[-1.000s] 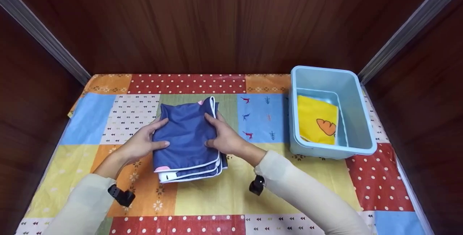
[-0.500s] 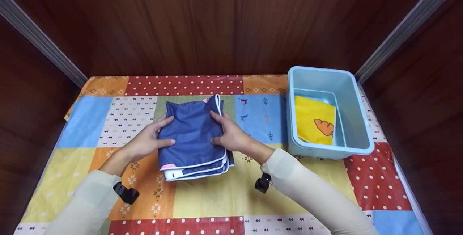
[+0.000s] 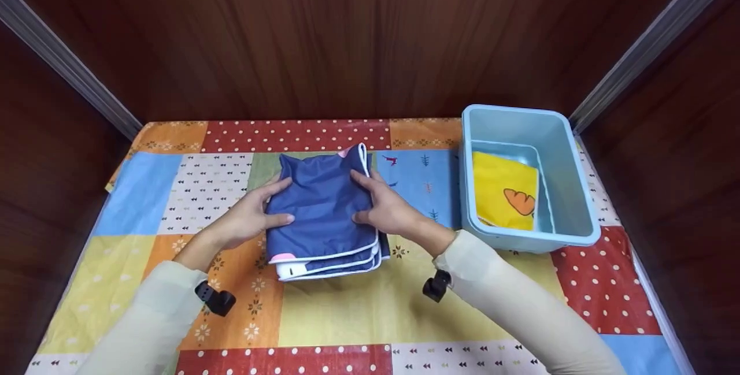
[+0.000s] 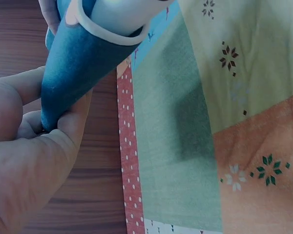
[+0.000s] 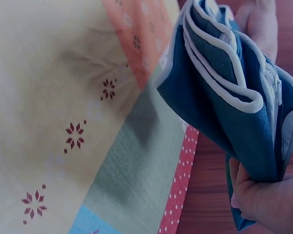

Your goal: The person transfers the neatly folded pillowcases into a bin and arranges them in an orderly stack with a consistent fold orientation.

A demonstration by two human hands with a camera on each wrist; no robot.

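Between my two hands is a folded navy cushion cover (image 3: 324,207) with white piping and pink patches, held off the table. My left hand (image 3: 245,219) grips its left side, thumb on the front and fingers partly hidden behind. On the opposite side, my right hand (image 3: 396,210) holds the edge in the same way. In the right wrist view, several stacked layers and a zipper (image 5: 278,90) show along the cover (image 5: 249,131). The left wrist view shows the left hand (image 4: 34,161) pinching a rounded fold (image 4: 75,63).
A light blue plastic bin (image 3: 569,190) stands at the right of the table, with a folded yellow cloth (image 3: 500,187) bearing a carrot print inside. A patchwork tablecloth (image 3: 329,317) covers the table. Dark wooden panels (image 3: 300,40) enclose the back and sides.
Both hands have carried the folded cover to the right and slightly away from the body. Their grip looks the same. The bin and yellow cloth have stayed put.
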